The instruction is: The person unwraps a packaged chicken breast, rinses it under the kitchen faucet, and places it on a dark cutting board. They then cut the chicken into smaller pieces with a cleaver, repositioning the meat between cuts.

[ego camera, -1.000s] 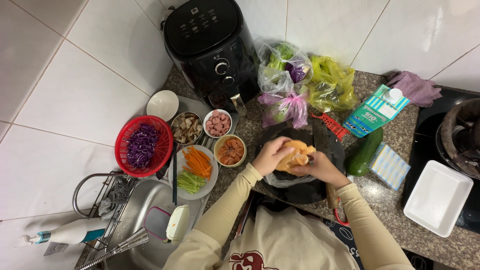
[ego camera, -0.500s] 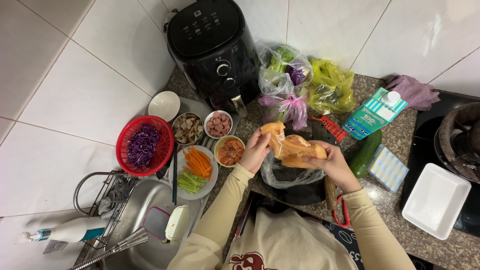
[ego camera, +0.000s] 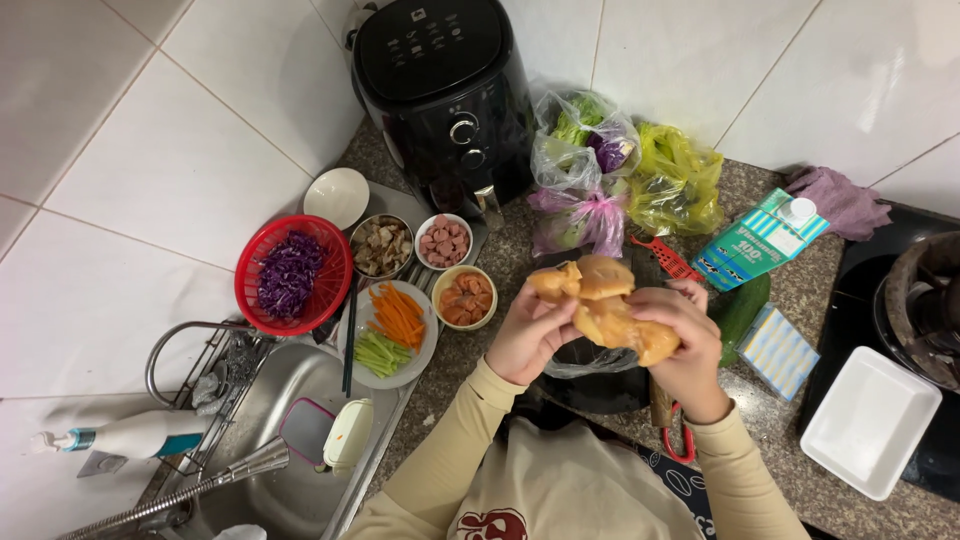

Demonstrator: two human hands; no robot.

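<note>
Head view: looking down at my two hands above a speckled tabletop [ego camera: 480,350].
Left grip [ego camera: 528,335]: closed on the pale raw chicken pieces [ego camera: 600,305].
Right grip [ego camera: 685,345]: cupping the same chicken from below.
Chicken: lifted above a dark bowl lined with clear plastic [ego camera: 590,375].
Nearby: small bowl of sliced sausage [ego camera: 465,297], left of my hands.

raw chicken [ego camera: 605,305] lifted higher, both hands spreading it apart

At the right edge of the frame, a dark pot [ego camera: 925,310] is cut off. Scissors [ego camera: 672,425] at lower centre lie mostly hidden under the right hand [ego camera: 680,345]. The bagged greens [ego camera: 585,150], upper centre, blur behind plastic.
</note>
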